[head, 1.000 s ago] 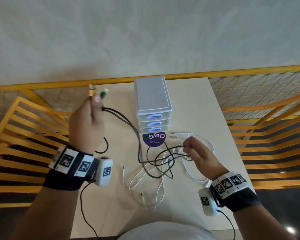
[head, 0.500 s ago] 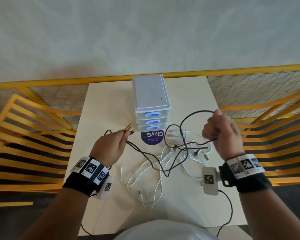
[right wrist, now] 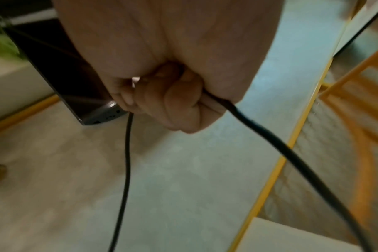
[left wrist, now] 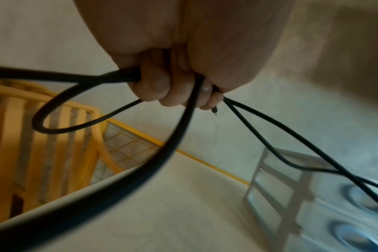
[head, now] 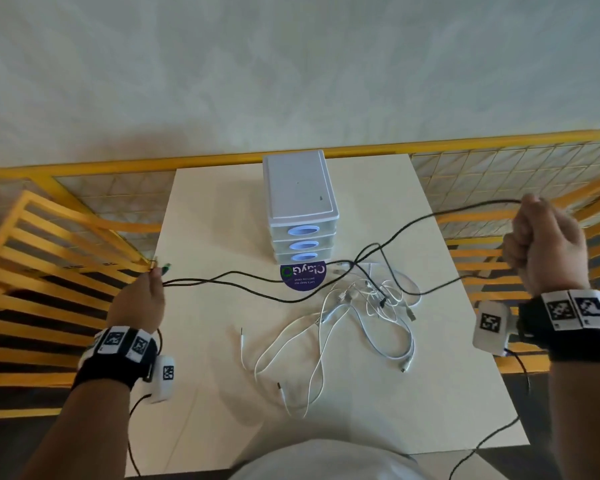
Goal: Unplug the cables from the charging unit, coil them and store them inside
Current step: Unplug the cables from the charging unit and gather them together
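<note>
The person has a black cable (head: 257,284) stretched across the tabletop (head: 440,393), pulling it out of a tangle. Left hand (head: 137,306) is curled round the plug ends, w/ a gold tip and a green tip (head: 166,268) poking out past the fingers; the left wrist view shows two thin black runs leaving the fist toward the drawer unit. Right hand (head: 548,251) is a closed fist on the far bend of the same cable, raised off to the right, over the yellow railing (head: 471,261).

The cable's mid part still threads thru the pile of white cables (head: 361,323) lying loose on the tabletop in front of the 3-drawer unit (head: 300,209); all drawers look closed. A round purple sticker (head: 303,277) sits just at the unit's base.

Judgement: step in hand is freeing the black cable before coiling. To do it well, ease off the sideways pull, since more tension probably tightens the crossing near the unit's front & may drag white cables off the edge. Better to lift the black run up & shake it clear, then gather even loops into the left hand, keeping plug tips together. A drawer must be opened after, so one hand needs freeing.
</note>
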### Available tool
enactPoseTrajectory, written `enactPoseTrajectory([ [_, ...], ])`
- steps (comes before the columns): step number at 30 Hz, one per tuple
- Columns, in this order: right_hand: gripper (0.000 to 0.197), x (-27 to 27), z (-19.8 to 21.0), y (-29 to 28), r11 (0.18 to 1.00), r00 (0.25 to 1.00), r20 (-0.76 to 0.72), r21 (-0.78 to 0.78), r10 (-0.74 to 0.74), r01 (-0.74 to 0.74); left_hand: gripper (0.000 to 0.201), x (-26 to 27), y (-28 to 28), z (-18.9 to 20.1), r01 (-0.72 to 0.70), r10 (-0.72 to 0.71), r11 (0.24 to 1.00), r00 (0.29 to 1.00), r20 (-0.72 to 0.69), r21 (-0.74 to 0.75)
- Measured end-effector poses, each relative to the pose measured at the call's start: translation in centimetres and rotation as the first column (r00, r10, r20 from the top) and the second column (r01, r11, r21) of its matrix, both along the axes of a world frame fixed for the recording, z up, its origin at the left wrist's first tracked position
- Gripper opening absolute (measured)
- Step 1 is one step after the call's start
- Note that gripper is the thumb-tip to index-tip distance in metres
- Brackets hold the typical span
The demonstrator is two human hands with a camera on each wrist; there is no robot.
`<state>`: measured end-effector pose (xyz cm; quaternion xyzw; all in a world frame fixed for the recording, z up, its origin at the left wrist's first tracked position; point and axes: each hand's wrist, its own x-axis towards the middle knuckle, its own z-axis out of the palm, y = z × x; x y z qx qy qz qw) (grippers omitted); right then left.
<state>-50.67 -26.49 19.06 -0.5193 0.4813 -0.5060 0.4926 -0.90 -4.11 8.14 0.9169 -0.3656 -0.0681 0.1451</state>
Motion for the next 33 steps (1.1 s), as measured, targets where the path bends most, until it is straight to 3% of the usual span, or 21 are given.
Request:
enactPoseTrajectory([
  [4, 0.045, -1.5, -4.1, 1.3, 0.994, 0.965, -0.261, 0.1, -0.014, 0.041, 0.064, 1.1, 0.8, 1.4, -0.176, 0.175, 0.975, 0.984, -0.022, -0.133],
  [8, 0.039, -1.8, -9.0, 3.5, 0.973, 0.738, -0.634, 0.161, 0.232, -0.168, 0.064, 1.0, 0.0, 4.3, -0.198, 0.207, 0.917, 0.978, -0.011, -0.345],
  [13, 0.02, -1.0, -13.5, 7.3, 0.828, 0.485, -0.673, 0.423, 0.559, -0.368, 0.066, 1.4, -1.4, 8.7, -0.1, 0.197, 0.786, 0.976, 0.094, -0.61],
  [15, 0.016, -0.5, -14.6, 8.5, 0.806, 0.429, -0.686, 0.456, 0.588, -0.377, 0.05, 1.2, -2.1, 10.0, -0.032, 0.188, 0.782, 0.964, 0.187, -0.622],
  [19, 0.012, 0.3, -15.1, 9.6, 0.855, 0.479, -0.711, 0.384, 0.515, -0.349, 0.044, -1.2, -3.0, 11.6, 0.082, 0.058, 0.816, 0.973, 0.222, -0.572],
  [22, 0.022, 0.5, -14.9, 9.2, 0.871, 0.624, -0.608, 0.376, 0.49, -0.318, 0.044, -2.7, -3.1, 11.2, 0.165, -0.032, 0.805, 0.971, 0.236, -0.571],
  [24, 0.023, 0.8, -15.2, 8.0, 0.906, 0.645, -0.639, 0.336, 0.419, -0.256, 0.051, -3.0, -3.0, 10.5, 0.181, -0.034, 0.801, 0.965, 0.259, -0.571],
  [26, 0.015, 1.0, -16.6, 6.6, 0.897, 0.514, -0.735, 0.362, 0.443, -0.255, 0.055, -3.0, -2.8, 9.8, 0.188, -0.033, 0.812, 0.96, 0.279, -0.553],
  [29, 0.039, 1.2, -20.1, 6.1, 0.762, 0.143, -0.772, 0.548, 0.619, -0.344, 0.056, -3.3, -2.7, 9.5, 0.195, -0.031, 0.823, 0.953, 0.302, -0.533],
  [30, 0.041, 1.2, -21.1, 6.3, 0.732, 0.059, -0.767, 0.583, 0.639, -0.354, 0.055, -3.6, -2.6, 9.5, 0.2, -0.03, 0.824, 0.949, 0.313, -0.53],
  [31, 0.038, 1.2, -21.8, 6.4, 0.715, 0.007, -0.767, 0.594, 0.641, -0.368, 0.054, -4.0, -2.5, 9.5, 0.213, -0.033, 0.822, 0.944, 0.329, -0.528],
  [33, 0.025, 1.1, -22.4, 6.6, 0.706, -0.016, -0.771, 0.59, 0.636, -0.391, 0.048, -5.1, -2.4, 9.6, 0.254, -0.053, 0.804, 0.931, 0.361, -0.537],
])
